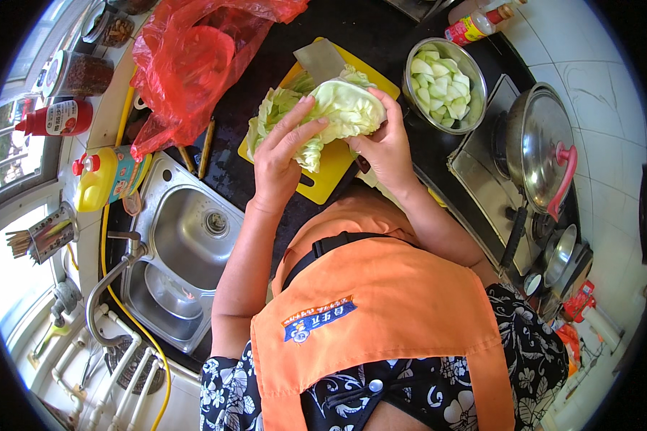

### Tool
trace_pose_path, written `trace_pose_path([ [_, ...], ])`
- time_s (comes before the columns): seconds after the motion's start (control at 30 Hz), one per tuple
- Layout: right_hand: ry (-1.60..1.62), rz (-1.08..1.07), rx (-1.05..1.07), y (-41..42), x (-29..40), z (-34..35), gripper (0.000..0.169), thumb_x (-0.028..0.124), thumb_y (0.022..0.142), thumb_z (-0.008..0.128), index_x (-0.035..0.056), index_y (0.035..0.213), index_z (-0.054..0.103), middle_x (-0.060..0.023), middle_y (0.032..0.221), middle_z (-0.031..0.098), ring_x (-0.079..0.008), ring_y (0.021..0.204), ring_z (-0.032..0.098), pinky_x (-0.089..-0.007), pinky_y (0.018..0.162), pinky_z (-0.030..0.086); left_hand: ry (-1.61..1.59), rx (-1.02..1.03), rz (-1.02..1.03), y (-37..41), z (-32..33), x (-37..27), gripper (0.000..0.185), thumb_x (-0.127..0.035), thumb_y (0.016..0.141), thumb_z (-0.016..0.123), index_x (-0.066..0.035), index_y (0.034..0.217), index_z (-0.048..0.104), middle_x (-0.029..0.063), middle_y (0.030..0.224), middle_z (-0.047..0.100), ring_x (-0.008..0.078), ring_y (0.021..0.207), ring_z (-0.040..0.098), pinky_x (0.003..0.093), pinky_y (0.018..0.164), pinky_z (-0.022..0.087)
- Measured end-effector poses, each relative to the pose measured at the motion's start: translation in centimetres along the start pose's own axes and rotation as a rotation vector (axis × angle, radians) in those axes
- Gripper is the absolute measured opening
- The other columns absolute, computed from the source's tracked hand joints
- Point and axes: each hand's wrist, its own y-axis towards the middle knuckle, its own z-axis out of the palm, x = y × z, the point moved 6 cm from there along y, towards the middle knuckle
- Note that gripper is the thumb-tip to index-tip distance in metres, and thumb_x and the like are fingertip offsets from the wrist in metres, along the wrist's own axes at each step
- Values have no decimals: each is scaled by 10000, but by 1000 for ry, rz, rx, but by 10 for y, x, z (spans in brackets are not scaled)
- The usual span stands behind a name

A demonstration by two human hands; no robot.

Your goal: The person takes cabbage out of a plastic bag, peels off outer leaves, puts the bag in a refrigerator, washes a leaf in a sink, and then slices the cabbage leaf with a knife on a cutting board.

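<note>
Pale green cabbage leaves (348, 110) are held between my two hands above a yellow cutting board (326, 180). My left hand (284, 148) rests its fingers over the leaves from the left. At their right edge, my right hand (385, 143) grips them between thumb and fingers. More leaves (269, 110) lie under and to the left of my left hand. Beyond the leaves, the wide metal blade of a cleaver (321, 60) lies on the board's far part. Part of a dark red handle shows by my right thumb.
A steel bowl (482, 110) of cut pale green vegetable pieces stands right of the board. Farther right, a lidded pan (544, 151) sits on the stove. Red plastic bags (194, 59) lie at the upper left, above a double steel sink (186, 237) and a yellow jug (105, 180).
</note>
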Motion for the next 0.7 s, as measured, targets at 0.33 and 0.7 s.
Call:
trace_pose_path([
  [0.33, 97, -80, -24, 0, 6, -16, 799, -97, 827, 714, 68, 1469, 267, -141, 1416, 423, -222, 1307, 475, -381, 1105, 423, -151, 15, -215, -13, -2, 9, 446, 155, 867, 475, -43, 1202, 695, 145, 1337, 647, 256, 1254, 606, 353, 1060, 458],
  [0.7, 69, -131, 119, -9, 10, -10, 819, -167, 787, 646, 116, 1459, 273, -141, 1403, 413, -236, 1304, 474, -386, 1089, 427, -736, 71, -738, 3, 26, 12, 796, -220, 913, 757, 45, 1518, 314, 225, 1486, 450, 270, 1292, 538, 372, 1076, 437],
])
